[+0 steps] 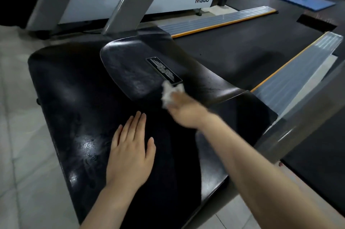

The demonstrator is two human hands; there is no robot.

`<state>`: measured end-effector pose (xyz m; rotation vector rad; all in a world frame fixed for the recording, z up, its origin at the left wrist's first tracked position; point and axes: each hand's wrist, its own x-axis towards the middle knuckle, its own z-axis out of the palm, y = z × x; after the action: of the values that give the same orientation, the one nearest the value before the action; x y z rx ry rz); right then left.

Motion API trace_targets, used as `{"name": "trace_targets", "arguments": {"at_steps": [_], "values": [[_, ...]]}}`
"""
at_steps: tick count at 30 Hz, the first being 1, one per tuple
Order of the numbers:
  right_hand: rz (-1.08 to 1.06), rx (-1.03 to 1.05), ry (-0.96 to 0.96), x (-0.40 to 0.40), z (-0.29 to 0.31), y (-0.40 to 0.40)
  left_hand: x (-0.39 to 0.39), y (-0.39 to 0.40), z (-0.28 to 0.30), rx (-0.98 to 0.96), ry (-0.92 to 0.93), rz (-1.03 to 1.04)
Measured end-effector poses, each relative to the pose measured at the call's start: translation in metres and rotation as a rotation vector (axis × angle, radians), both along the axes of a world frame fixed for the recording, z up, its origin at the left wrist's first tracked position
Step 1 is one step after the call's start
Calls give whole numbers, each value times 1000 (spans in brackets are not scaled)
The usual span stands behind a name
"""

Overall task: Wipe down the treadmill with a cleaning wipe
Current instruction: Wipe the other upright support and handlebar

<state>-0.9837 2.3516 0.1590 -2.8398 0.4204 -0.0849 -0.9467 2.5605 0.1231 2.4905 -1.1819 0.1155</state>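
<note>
Treadmill motor cover point(78, 87) lies under both hands, left hand point(130, 146) pressed flat, right hand point(183, 111) bunching the cleaning wipe point(169, 93) beside the badge point(164, 71), whose raised edge could snag and tear it.

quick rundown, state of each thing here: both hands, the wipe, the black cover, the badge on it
left hand: flat on the cover, fingers straight, holds nothing
right hand: grips the wipe, motion-blurred
wipe: white, crumpled, at the badge's near end
motor cover: black, glossy, with smears and streaks
badge: near end hidden by the wipe
</note>
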Motion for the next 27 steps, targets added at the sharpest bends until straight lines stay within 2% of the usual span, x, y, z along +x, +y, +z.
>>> {"name": "trace_targets", "arguments": {"at_steps": [2,5,6,9,10,13,15,17,21,23,24,27], "values": [[198,126,-1,16,1,50,1,0,-2,-52,40,53],[143,230,29,37,9,19,2,1,-5,-97,86,133],[35,196,28,37,4,-12,2,2,-4,-104,100,143],[-517,118,199,6,-10,-120,2,4,-5,-101,118,125],[-641,72,240,-14,-7,-140,2,5,-6,-103,106,121],[-791,68,385,-59,3,-165,1,4,-5,-93,84,135],[-843,95,324,-66,4,-166,-1,1,-3,-77,88,149],[-845,133,186,-67,-3,-154,0,-1,-4,-48,77,154],[-483,192,-67,-73,-7,-70,0,-2,-3,-19,62,155],[-408,200,-123,-74,-12,-62,0,-1,-2,-14,67,152],[-459,152,-126,-73,-15,-71,0,-1,-1,-17,70,149],[-824,32,-53,-73,-21,-122,0,0,1,-36,84,142]]}}
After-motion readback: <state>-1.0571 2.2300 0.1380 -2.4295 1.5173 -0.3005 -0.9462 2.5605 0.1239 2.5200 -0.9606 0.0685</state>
